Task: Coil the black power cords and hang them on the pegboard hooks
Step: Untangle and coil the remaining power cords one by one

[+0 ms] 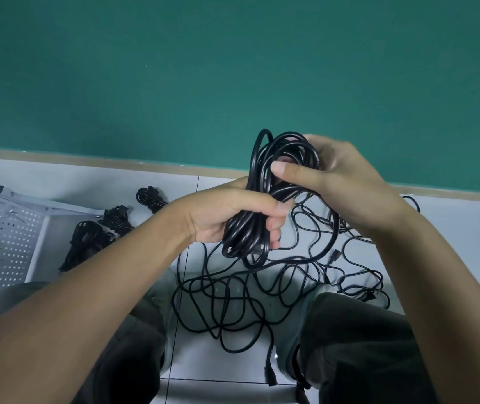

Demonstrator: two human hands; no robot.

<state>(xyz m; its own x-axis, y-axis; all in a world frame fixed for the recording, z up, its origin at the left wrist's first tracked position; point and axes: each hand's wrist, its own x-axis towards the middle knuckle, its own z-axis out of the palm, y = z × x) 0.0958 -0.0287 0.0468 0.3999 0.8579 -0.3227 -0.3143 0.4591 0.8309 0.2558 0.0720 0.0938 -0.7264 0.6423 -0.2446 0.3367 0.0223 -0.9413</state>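
At frame centre, we clamp the coiled black rubber power cord [257, 199]: left hand [230, 214] fingers [275, 225] wrapped around, right hand [335, 182] fingers curled round its top.

Straight ahead of me there's a teal green wall [233, 68], running down to a tan baseboard strip [145, 167] along its foot. Under me it's pale floor tile [87, 182] with dark grout lines, and my knees in dark trousers [358, 345] fill the bottom of the view, one on either side.

Loose cords [250, 293] across floor [451, 228]
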